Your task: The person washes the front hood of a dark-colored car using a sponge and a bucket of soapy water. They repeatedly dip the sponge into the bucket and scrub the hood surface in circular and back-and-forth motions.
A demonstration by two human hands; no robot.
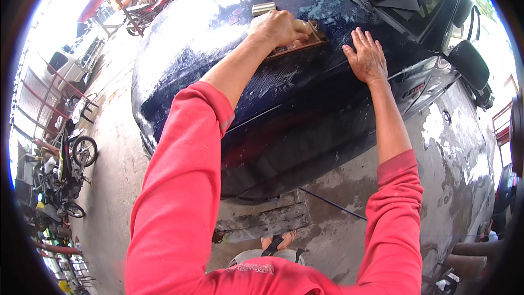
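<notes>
My left hand (pixel 273 26) is closed around the pale rounded handle of a flat sanding block (pixel 297 48), which rests on the dark blue car hood (pixel 305 90). The block's brownish base shows below my fingers, and part of it is hidden under the hand. Just beyond my knuckles a short pale metallic cylinder (pixel 263 8) shows; whether it joins the block I cannot tell. To the right, my right hand (pixel 367 59) lies open on the hood with its fingers stretched out. Wet streaks and a light blue smear (pixel 319 11) mark the paint around the block.
The windshield (pixel 401 0) and a side mirror (pixel 469 64) are at the upper right. A thin dark hose or cord (pixel 333 204) runs over the wet concrete floor (pixel 109 207) below the car. Motorcycles (pixel 71 153) stand at the far left, and pipes (pixel 466 265) lie at the lower right.
</notes>
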